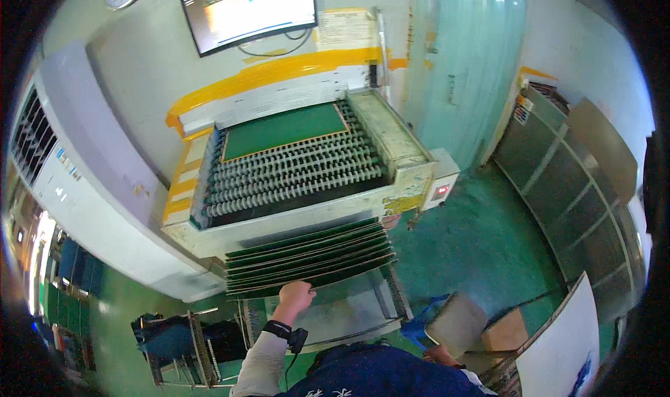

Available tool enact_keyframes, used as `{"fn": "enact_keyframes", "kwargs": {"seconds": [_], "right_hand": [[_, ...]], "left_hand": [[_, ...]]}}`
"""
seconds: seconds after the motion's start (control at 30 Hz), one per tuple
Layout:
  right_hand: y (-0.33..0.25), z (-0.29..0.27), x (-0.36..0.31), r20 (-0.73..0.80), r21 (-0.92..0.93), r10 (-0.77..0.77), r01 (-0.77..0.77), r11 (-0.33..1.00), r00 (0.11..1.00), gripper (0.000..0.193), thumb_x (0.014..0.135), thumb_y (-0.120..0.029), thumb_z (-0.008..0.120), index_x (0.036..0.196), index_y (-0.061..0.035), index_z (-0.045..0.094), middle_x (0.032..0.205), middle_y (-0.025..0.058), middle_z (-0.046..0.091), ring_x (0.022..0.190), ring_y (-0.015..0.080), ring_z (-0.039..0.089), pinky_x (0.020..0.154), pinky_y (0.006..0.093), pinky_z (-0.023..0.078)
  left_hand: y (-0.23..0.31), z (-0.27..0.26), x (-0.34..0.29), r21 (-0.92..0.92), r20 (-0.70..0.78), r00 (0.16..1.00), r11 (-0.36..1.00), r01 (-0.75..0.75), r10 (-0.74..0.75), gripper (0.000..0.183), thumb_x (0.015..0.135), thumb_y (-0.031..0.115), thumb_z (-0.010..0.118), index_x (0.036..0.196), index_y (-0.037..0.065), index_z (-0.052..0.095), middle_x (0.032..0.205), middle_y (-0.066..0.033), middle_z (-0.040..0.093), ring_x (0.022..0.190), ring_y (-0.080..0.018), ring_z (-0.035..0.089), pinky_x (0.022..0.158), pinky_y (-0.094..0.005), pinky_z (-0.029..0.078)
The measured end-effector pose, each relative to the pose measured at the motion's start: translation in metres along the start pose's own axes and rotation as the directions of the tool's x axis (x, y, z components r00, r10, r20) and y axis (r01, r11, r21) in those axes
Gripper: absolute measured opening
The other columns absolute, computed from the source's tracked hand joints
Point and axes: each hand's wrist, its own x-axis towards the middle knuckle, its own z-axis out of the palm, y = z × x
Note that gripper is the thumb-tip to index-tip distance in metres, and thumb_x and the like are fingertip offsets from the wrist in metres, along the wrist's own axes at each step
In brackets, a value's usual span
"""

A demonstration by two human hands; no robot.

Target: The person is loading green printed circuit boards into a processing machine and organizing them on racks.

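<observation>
My left hand (pixel 296 296) is closed at the top edge of the nearest green panel (pixel 328 277) and seems to pinch that edge. Several thin green panels with pale edges stand in a row, leaning in a metal rack (pixel 394 292). Down at the right, my right hand (pixel 441 356) is beside a grey-brown seat-like pad (pixel 457 324); its fingers are mostly hidden. Beyond the rack, a roller conveyor machine (pixel 293 180) carries one flat green panel (pixel 286 130) at its far end.
A white board (pixel 562 337) leans at the lower right, near a brown cardboard box (pixel 506 332). Another rack (pixel 199 348) stands at the lower left. A tall white air conditioner (pixel 98 194) is left of the machine, and clear strip curtains (pixel 464 62) hang behind right.
</observation>
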Motion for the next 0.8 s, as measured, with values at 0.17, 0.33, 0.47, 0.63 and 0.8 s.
{"fn": "enact_keyframes", "kwargs": {"seconds": [0.17, 0.33, 0.47, 0.63, 0.8], "right_hand": [[-0.001, 0.021, 0.004, -0.01, 0.067, -0.008, 0.008, 0.998, 1.0, 0.02, 0.087, -0.017, 0.053, 0.076, -0.002, 0.061, 0.065, 0.0112, 0.061, 0.05, 0.0217, 0.058, 0.041, 0.0333, 0.044], [-0.018, 0.022, -0.004, -0.079, -0.572, -0.189, 0.111, 0.813, 0.979, 0.023, 0.082, -0.023, 0.06, 0.071, -0.0035, 0.064, 0.064, 0.0085, 0.063, 0.051, 0.0202, 0.061, 0.043, 0.0326, 0.046], [-0.03, 0.043, -0.015, -0.248, -0.372, -0.032, -0.064, 0.926, 0.968, 0.019, 0.074, -0.019, 0.065, 0.065, -0.0023, 0.064, 0.061, 0.0085, 0.063, 0.05, 0.0154, 0.06, 0.046, 0.0304, 0.048], [-0.042, 0.051, -0.031, -0.183, -0.328, -0.034, -0.028, 0.944, 0.982, 0.014, 0.075, -0.017, 0.066, 0.072, -0.0032, 0.067, 0.065, 0.0069, 0.065, 0.048, 0.0156, 0.059, 0.045, 0.0319, 0.049], [-0.049, 0.055, -0.033, -0.197, -0.337, -0.065, -0.005, 0.942, 0.978, 0.015, 0.078, -0.018, 0.064, 0.074, -0.0039, 0.067, 0.064, 0.0054, 0.064, 0.045, 0.0162, 0.057, 0.041, 0.0322, 0.047]], "left_hand": [[0.005, -0.007, 0.0, 0.11, 0.027, 1.0, 0.994, 0.002, -0.005, 0.032, 0.079, 0.042, 0.06, 0.085, 0.011, 0.067, 0.086, -0.0106, 0.066, 0.082, -0.0298, 0.063, 0.069, -0.0424, 0.05], [0.009, -0.008, -0.001, 0.142, 0.027, 0.999, 0.989, 0.031, -0.035, 0.029, 0.078, 0.04, 0.061, 0.086, 0.012, 0.068, 0.086, -0.0113, 0.066, 0.085, -0.0298, 0.063, 0.07, -0.0421, 0.05], [0.013, -0.011, -0.002, 0.153, 0.003, 1.0, 0.988, 0.025, -0.026, 0.029, 0.078, 0.04, 0.061, 0.087, 0.012, 0.068, 0.087, -0.0114, 0.066, 0.085, -0.0294, 0.063, 0.07, -0.0416, 0.049], [0.005, -0.007, 0.001, 0.146, 0.002, 1.0, 0.989, 0.005, -0.005, 0.03, 0.078, 0.04, 0.061, 0.089, 0.012, 0.068, 0.088, -0.0114, 0.066, 0.084, -0.0298, 0.063, 0.07, -0.0417, 0.049], [0.007, -0.008, 0.004, 0.14, 0.024, 0.999, 0.99, 0.037, -0.041, 0.03, 0.078, 0.04, 0.062, 0.089, 0.012, 0.068, 0.087, -0.0114, 0.066, 0.083, -0.0301, 0.063, 0.069, -0.0418, 0.049]]}}
